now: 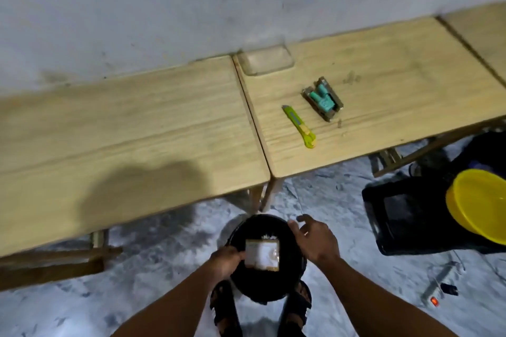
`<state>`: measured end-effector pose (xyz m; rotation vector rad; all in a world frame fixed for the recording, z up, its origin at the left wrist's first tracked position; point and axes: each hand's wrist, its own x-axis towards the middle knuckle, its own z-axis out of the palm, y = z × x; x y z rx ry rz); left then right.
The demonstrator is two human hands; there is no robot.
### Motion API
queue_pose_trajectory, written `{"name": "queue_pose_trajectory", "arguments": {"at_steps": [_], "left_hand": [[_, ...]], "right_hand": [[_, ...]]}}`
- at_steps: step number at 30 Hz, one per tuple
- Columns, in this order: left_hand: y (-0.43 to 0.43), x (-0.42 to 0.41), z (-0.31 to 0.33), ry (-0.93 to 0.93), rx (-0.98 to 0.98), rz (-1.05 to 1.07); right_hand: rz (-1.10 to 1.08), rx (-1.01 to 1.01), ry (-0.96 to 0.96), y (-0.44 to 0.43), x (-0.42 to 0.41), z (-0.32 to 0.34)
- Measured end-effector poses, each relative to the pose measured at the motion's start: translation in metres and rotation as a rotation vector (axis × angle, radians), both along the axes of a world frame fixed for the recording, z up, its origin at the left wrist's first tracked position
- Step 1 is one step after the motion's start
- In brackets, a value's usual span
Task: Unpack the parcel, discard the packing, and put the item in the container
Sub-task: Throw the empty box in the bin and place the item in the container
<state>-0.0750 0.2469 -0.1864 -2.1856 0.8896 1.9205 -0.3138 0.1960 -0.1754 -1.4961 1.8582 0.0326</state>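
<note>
Discarding the packing is the step in hand, judged from where things lie. The left hand (226,261) pinches the left edge of a flattened piece of packing (262,254), pale with a brown border, and holds it directly over the mouth of the black bin (238,230) that stands on the floor between the person's sandalled feet. The right hand (315,241) is spread and holds nothing; it hovers at the right rim of the bin, and whether it touches the rim cannot be told. The unpacked item (323,98), teal in a grey-brown tray, lies well apart on the right-hand wooden table (410,76), just beside a yellow-green utility knife (299,126). A clear shallow container (265,63) sits at the back edge of that table against the wall, with nothing visibly in it. To complete the drop cleanly, keep the packing centred over the opening, tilt it so its longest side clears the rim, and only then release the pinch. Use the free hand to steady the bin if it tends to shift. White scraps appear to lie inside the bin already; confirm the new piece falls below the rim and does not bridge across it. Afterwards, moving the item into the container remains.
</note>
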Motion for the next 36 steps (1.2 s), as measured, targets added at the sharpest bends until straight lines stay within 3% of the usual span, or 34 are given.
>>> {"name": "queue_pose_trajectory", "arguments": {"at_steps": [3,9,12,15,18,22,28,36], "left_hand": [[-0.016,0.0,0.038,0.012,-0.086,-0.131],[-0.089,-0.003,0.135,0.184,-0.205,-0.191],[-0.136,0.001,0.173,0.234,-0.252,-0.108],[-0.19,0.011,0.186,0.153,-0.415,-0.028],[-0.241,0.022,0.175,-0.017,-0.63,0.058],[-0.281,0.033,0.145,-0.315,-0.761,-0.006],[-0.302,0.038,0.075,-0.727,-0.848,-0.304],[-0.301,0.039,0.014,-0.83,-0.936,-0.349]], "right_hand": [[0.088,-0.153,-0.028,-0.014,0.014,0.045],[0.089,-0.405,-0.023,-0.07,0.036,0.111],[0.039,-0.43,-0.028,-0.119,0.043,0.134],[-0.011,-0.474,-0.025,-0.173,0.044,0.147],[-0.04,-0.46,-0.026,-0.224,0.038,0.15],[-0.039,-0.325,0.101,-0.28,0.022,0.139],[0.0,-0.118,0.261,-0.333,-0.001,0.094],[0.044,-0.23,0.265,-0.354,-0.008,0.07]]}}
